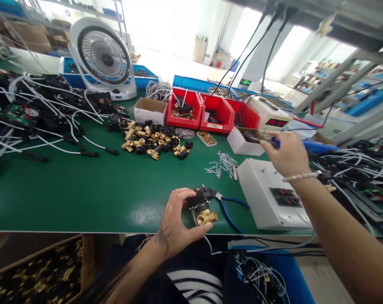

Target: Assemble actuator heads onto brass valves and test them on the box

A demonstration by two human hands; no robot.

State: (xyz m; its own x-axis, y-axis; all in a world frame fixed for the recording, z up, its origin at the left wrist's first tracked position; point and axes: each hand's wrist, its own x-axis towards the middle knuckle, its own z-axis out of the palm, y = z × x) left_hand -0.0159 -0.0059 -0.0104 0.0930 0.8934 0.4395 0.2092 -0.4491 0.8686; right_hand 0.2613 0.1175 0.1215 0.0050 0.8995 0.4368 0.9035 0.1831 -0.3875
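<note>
My left hand (182,221) grips a brass valve (206,217) with a black plastic housing on top, thumb under the brass and fingers on the housing. It is held at the front of the green bench. Blue-handled pliers (231,207) lie just to its right, their jaws close to the housing. My right hand (288,153) reaches over a small white cardboard box (242,142), fingers pinched near a dark, partly blue object that is blurred and half hidden. Loose metal clips (225,162) lie between the hands, left of a white switch box (267,190).
Brass and black fittings (153,139) are heaped mid-bench, before red bins (185,120) and an open carton (150,112). A fan (104,59) stands at back left. White-cabled units (36,109) crowd the left side. A blue crate (289,270) sits below the bench edge.
</note>
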